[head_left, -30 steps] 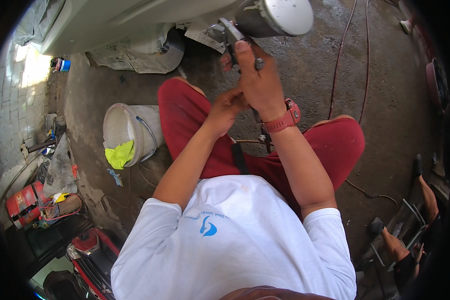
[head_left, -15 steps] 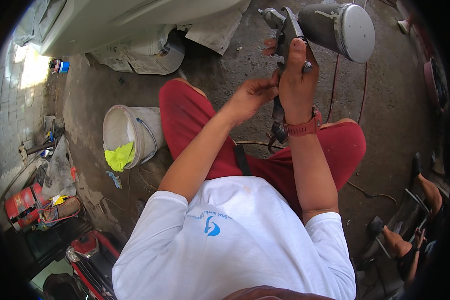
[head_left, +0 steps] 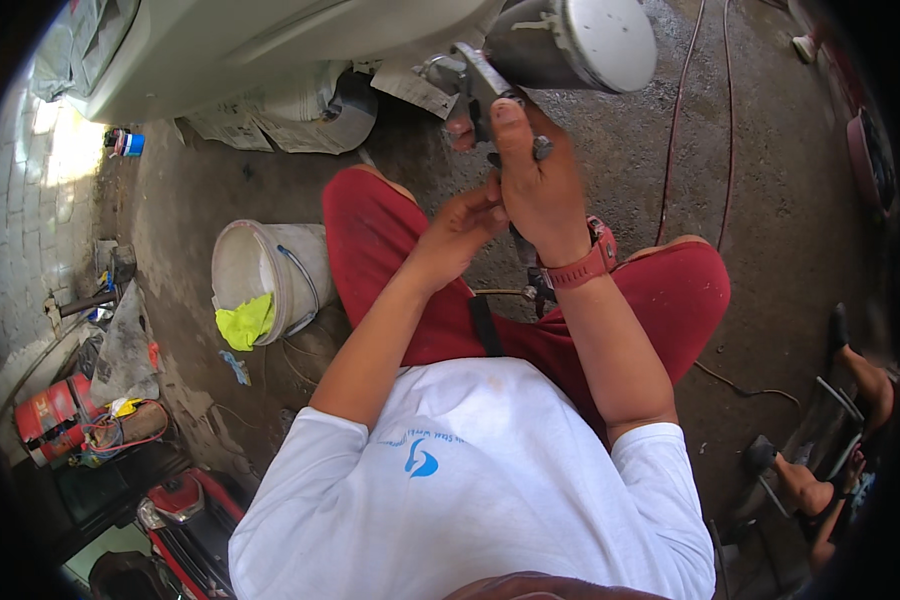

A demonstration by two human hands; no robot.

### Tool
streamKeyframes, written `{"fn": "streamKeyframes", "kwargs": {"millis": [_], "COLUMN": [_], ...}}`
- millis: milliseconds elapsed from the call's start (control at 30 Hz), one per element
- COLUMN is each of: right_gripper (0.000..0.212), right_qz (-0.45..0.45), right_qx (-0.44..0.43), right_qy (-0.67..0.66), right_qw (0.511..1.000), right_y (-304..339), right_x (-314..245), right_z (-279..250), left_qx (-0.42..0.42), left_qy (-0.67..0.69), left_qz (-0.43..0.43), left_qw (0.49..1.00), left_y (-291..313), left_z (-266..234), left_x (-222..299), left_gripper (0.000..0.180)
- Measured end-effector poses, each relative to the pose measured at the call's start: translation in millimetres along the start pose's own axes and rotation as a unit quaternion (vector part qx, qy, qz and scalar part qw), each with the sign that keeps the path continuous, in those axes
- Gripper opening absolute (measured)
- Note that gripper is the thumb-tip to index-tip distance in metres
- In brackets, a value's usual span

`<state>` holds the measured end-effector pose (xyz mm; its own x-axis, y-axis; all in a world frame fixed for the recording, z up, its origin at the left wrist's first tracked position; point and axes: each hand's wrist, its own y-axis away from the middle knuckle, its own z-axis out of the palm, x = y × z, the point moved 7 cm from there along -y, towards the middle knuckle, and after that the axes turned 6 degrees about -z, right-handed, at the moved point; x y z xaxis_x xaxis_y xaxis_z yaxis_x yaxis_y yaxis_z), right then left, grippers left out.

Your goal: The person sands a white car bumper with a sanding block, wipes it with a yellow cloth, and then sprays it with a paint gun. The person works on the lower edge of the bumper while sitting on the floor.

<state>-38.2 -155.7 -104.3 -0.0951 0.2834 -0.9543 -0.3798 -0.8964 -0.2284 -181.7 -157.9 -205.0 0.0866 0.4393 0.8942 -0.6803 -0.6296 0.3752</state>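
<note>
A metal paint spray gun (head_left: 484, 76) with a dark grey cylindrical cup (head_left: 535, 48) is held up ahead of me. My right hand (head_left: 544, 195) is closed around its handle, thumb upward along the back of the gun. My left hand (head_left: 452, 238) is closed beside it, its curled fingertips meeting near the lower part of the handle; what they pinch, if anything, is hidden. Below my right wrist a hose fitting (head_left: 532, 293) shows at the handle's lower end. The gun's front lies close to a pale vehicle panel (head_left: 270, 40).
Masking newspaper (head_left: 410, 85) hangs under the panel. A white bucket (head_left: 232, 250) with a yellow-green cloth (head_left: 246, 320) stands by my left knee. Red hoses (head_left: 678, 120) cross the floor at right. A red container (head_left: 55, 415) lies far left; another person's legs (head_left: 805, 485) show lower right.
The spray gun and both hands have moved left, bringing the gun nearer to the pale panel. My right hand keeps its grip; my left hand stays beside the handle.
</note>
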Motion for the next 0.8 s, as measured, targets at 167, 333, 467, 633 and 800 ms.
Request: {"fn": "streamKeyframes", "kwargs": {"millis": [167,333,467,633,800], "right_gripper": [0.056,0.062,0.065,0.054,0.047], "right_qz": [-0.017,-0.017,-0.051,-0.016,0.092], "right_qx": [0.005,0.052,0.116,0.133,0.034], "right_qy": [-0.012,0.014,0.048,0.063,0.095], "right_qw": [1.000,0.998,0.991,0.989,0.991], "right_y": [-8.8,-17.1,-17.6,-7.3,14.9], "right_x": [3.5,-2.7,-14.3,-6.5,1.4], "right_z": [6.0,-19.2,-42.0,-50.7,-24.2], "left_qx": [0.095,0.203,0.205,0.146,0.041], "left_qy": [-0.316,-0.700,-0.694,-0.472,-0.188], "left_qz": [0.061,0.076,0.117,0.098,0.066], "left_qw": [0.942,0.681,0.680,0.864,0.979], "left_y": [32.7,58.8,61.9,42.9,20.8], "left_z": [-45.1,-94.3,-97.5,-66.3,-22.5], "left_x": [23.5,23.1,14.0,17.6,5.4], "left_gripper": [0.033,0.042,0.042,0.037,0.044]}}
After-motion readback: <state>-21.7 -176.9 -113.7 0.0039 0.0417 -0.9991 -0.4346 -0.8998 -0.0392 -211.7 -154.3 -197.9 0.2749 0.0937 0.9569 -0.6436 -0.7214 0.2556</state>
